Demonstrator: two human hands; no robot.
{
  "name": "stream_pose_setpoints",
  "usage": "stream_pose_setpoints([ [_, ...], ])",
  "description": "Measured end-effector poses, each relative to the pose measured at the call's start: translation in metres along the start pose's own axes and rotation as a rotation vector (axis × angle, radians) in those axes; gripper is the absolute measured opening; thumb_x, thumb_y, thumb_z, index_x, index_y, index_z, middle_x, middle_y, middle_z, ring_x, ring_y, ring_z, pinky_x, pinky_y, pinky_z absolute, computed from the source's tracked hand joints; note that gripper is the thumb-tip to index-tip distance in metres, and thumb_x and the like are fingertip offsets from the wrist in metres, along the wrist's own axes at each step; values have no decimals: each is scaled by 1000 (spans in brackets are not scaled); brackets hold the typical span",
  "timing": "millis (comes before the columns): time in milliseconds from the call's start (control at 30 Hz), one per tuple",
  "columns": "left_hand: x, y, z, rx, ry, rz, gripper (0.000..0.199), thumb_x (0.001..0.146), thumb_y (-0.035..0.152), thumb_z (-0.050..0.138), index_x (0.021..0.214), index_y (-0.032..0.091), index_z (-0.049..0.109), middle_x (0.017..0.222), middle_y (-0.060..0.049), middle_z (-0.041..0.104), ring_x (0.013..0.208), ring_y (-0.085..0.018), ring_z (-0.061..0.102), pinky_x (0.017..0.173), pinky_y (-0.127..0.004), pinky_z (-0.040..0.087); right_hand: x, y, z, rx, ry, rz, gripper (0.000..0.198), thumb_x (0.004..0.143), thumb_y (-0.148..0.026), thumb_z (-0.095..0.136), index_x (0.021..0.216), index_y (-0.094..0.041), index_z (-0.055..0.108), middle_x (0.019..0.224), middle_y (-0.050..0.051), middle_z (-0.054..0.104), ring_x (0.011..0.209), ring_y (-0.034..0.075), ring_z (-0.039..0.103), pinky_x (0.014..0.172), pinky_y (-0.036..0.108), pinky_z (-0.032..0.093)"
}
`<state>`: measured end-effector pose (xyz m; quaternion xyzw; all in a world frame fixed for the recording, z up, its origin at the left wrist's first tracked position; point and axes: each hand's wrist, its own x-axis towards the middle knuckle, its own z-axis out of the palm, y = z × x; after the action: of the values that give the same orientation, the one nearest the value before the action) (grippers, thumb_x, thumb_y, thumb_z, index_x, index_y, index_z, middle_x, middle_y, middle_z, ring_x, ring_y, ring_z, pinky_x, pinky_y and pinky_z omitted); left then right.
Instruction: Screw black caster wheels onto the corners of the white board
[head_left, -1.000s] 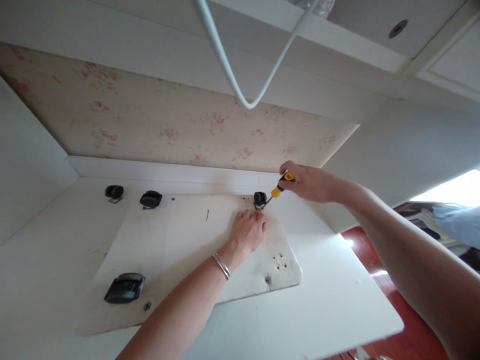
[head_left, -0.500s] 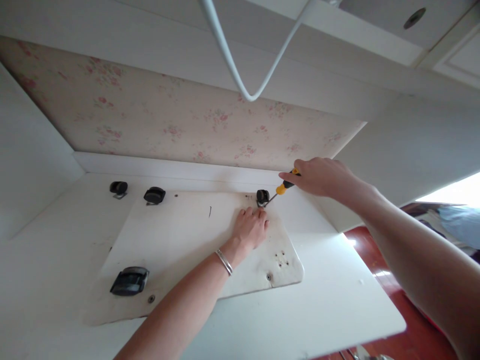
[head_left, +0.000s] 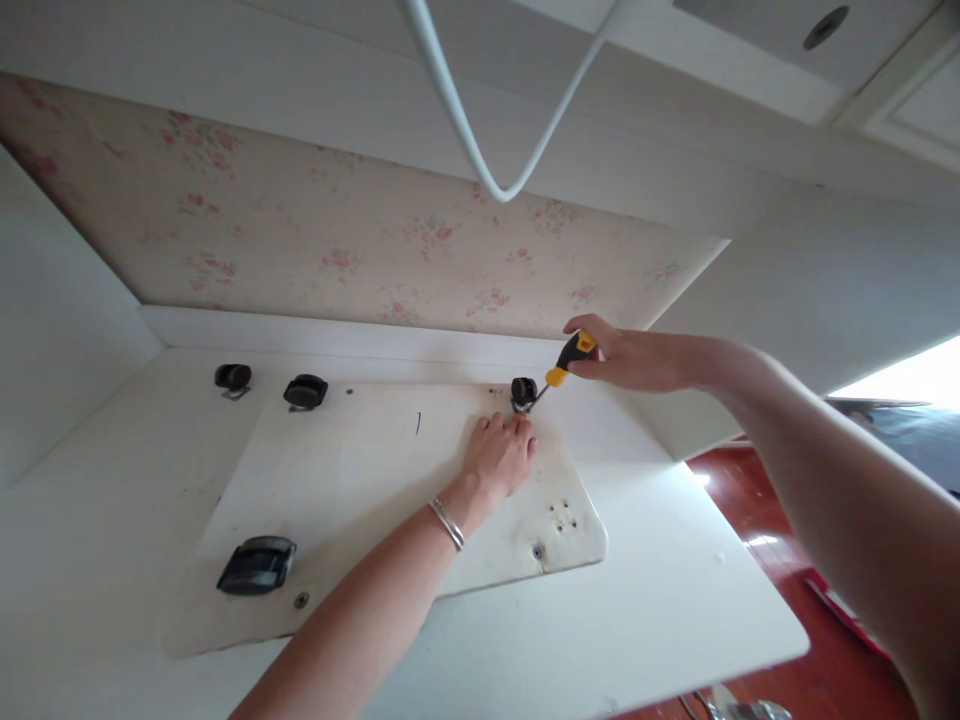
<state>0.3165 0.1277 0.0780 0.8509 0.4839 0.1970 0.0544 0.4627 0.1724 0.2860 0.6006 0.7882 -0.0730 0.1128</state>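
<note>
white board [head_left: 375, 470] lying flat on a white desk [head_left: 645, 600], serving as landmark here. at the board's far edge, toward its right end: a small black caster [head_left: 523, 390], metal mount against the board. right hand [head_left: 626, 357], above and beyond the board's right end, wrapped round a yellow-and-black screwdriver [head_left: 574, 352], shaft slanting down to that mount; contact at the very tip too small to make out. left hand [head_left: 499, 455] palm down on the board, just on the near side of the same caster, fingers bunched together by the mount; cannot tell whether they pinch anything. silver bracelet [head_left: 447, 524] on the left wrist, over the board. second caster [head_left: 305, 392] at the board's far left corner; larger-looking third caster [head_left: 257, 565] toward its near left corner. loose caster [head_left: 233, 377] on the desk, just off the board's left end. cluster of small holes [head_left: 562, 516] near the board's right end. beyond the far edge, flowered wallpaper [head_left: 427, 240]; above the board, a bent white cable [head_left: 501, 192].
</note>
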Motion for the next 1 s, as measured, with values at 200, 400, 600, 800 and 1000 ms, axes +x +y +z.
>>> stream_pose_setpoints([
  [200,-1,0,1,-11,-14,-8,26,98,33,44,112,17,58,108,-12,67,103,-27,55,87,-43,39,5,-6,2,-288,130,194,67,85,-74,31,109,-20,62,94,19,69,83,37,64,65,45,44],
  [400,-1,-1,0,-21,-16,-3,25,98,33,44,110,18,59,108,-10,67,101,-27,56,86,-42,39,7,1,6,-168,83,-39,43,91,-49,41,126,-26,52,99,11,70,82,26,65,70,36,45],
  [600,0,-1,-1,-25,-32,-12,27,98,33,42,112,18,59,109,-11,67,102,-27,55,87,-43,39,7,0,2,-329,91,235,71,86,-74,26,112,-18,62,93,21,69,82,38,65,65,46,44],
  [800,0,-1,0,-27,-28,-5,28,98,34,43,113,17,59,107,-11,68,103,-27,55,87,-43,39,2,-1,-6,-98,-15,53,52,90,-58,37,124,-24,55,88,11,70,73,26,64,65,37,46],
  [1000,-1,0,1,-25,-13,-5,27,98,33,42,114,18,59,111,-11,66,102,-27,55,87,-44,39,8,-4,-3,-342,115,218,70,85,-75,29,105,-21,69,91,19,69,84,38,64,67,45,44],
])
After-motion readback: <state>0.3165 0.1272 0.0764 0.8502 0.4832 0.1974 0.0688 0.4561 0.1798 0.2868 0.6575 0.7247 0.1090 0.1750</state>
